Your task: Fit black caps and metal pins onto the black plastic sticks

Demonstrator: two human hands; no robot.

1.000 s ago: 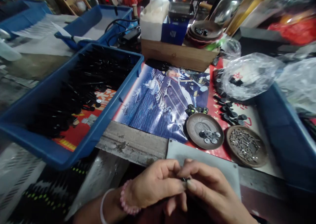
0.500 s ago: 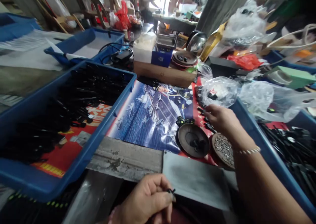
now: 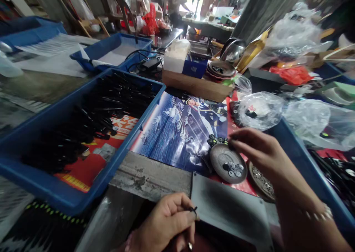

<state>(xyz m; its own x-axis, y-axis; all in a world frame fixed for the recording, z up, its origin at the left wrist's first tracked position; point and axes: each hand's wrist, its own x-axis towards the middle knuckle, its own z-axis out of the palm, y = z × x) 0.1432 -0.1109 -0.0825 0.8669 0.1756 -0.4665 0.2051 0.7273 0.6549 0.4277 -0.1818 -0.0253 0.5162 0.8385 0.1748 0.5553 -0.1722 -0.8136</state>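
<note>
My left hand (image 3: 166,224) is low at the front edge of the bench, fingers curled around a small black part (image 3: 193,210) pinched at the fingertips. My right hand (image 3: 256,152) reaches forward over the round brown dish (image 3: 222,156) that holds a few small black pieces. Its fingertips hover by a row of small black wheels (image 3: 217,140) just behind the dish; whether it grips anything I cannot tell. A second brown dish (image 3: 260,181) with tiny metal pins lies partly under my right wrist.
A blue tray (image 3: 50,192) full of long black parts fills the left. A grey mat (image 3: 230,209) lies before me on a printed poster (image 3: 177,130). Clear plastic bags (image 3: 260,109), another blue tray (image 3: 305,163) on the right, a wooden box (image 3: 196,87) and clutter stand behind.
My two hands were together at the front a second ago. My right hand then reached out to the black parts beyond the dishes and has now drawn back a little over the brown dish.
</note>
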